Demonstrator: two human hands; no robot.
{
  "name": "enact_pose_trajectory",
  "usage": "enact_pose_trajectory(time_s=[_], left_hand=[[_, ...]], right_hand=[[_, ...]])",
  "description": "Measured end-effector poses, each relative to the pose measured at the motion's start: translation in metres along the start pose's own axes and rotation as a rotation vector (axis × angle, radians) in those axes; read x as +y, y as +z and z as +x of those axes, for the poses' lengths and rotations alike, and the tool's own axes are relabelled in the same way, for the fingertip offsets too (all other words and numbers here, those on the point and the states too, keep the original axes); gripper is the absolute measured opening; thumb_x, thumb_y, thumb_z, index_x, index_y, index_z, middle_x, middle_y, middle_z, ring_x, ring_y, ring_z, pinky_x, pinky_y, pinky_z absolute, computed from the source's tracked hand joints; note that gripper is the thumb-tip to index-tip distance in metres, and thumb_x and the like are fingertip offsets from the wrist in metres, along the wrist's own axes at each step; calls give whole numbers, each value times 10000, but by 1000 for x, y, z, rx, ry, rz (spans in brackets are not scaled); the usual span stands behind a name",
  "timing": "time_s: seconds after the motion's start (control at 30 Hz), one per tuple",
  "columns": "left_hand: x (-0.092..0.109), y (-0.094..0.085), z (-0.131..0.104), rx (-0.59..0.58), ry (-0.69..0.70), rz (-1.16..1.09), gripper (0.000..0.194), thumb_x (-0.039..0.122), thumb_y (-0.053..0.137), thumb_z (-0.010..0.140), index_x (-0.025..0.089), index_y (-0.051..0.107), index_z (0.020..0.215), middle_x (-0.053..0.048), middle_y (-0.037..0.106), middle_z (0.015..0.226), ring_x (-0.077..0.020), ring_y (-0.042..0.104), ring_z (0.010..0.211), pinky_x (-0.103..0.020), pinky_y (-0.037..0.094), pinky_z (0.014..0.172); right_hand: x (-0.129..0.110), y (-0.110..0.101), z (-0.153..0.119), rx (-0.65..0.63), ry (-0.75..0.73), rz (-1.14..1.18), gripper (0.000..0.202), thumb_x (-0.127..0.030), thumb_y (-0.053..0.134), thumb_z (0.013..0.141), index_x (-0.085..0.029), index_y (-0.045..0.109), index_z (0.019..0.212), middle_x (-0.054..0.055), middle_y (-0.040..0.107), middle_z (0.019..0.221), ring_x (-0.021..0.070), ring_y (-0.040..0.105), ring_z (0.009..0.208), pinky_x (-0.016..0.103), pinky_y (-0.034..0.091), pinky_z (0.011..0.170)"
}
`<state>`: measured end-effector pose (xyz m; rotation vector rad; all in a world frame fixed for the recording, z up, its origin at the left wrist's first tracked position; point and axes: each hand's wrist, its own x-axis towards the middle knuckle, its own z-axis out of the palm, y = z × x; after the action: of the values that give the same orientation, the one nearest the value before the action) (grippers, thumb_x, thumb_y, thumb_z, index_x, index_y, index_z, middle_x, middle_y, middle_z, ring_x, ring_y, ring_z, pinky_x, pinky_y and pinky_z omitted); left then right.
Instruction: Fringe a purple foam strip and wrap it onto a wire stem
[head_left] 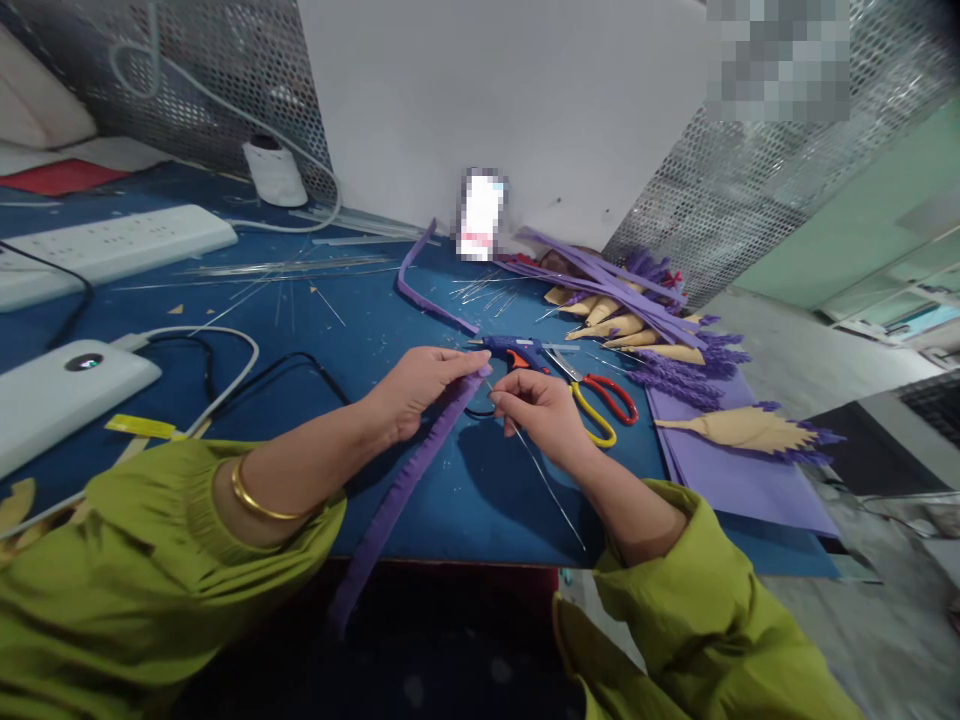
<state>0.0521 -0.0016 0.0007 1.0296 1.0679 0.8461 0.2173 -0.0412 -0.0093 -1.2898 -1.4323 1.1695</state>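
Pinching purple strip [409, 478] and thin wire [550, 484]

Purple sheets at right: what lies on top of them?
On the purple sheets lies a beige-wrapped purple sprig; more sprigs overlap their far edge. The paper beneath is hidden.

The blue table [360, 335] bears scissors [576, 378] and a power strip [124, 245].

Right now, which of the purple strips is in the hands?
The long strip pinched in the left hand, reaching past the table edge. The others lie unheld: one bent strip beyond the glue gun, several over the wrapped flowers.
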Motion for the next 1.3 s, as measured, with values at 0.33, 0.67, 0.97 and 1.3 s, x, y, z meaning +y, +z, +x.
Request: enact_pose_trajectory(time_s=[0.33, 0.67, 0.97, 1.3], left_hand=[[-2, 2, -1, -4, -3, -64, 267, 353, 842, 573, 148, 766, 726, -23, 670, 641, -101, 495, 564, -236, 352, 540], [0, 3, -4, -49, -19, -70, 293, 389, 844, 579, 157, 763, 739, 8, 606, 598, -85, 423, 536, -240, 286, 512], [1, 1, -5, -43, -48, -44, 194, 336, 784, 606, 173, 737, 701, 1, 626, 699, -113, 490, 641, -241, 339, 588], [6, 7, -10, 2, -57, -28, 81, 212, 736, 595, 145, 692, 581, 10, 585, 553, -99, 446, 531, -248, 297, 504]], right_hand=[[5, 1, 1, 26, -36, 102, 193, -293, 701, 707, -177, 654, 855, -69, 603, 599, 71, 546, 397, 196, 447, 398], [0, 2, 2, 102, 79, 270, 184, -266, 751, 618, -163, 722, 767, -57, 567, 455, 82, 499, 372, 190, 386, 353], [0, -1, 2, 191, -4, 231, 164, -257, 737, 649, -163, 728, 783, -57, 562, 444, 81, 482, 373, 201, 376, 373], [2, -4, -2, 261, -351, -275, 120, -216, 619, 799, -185, 722, 851, -6, 607, 684, 100, 529, 501, 247, 430, 500]])
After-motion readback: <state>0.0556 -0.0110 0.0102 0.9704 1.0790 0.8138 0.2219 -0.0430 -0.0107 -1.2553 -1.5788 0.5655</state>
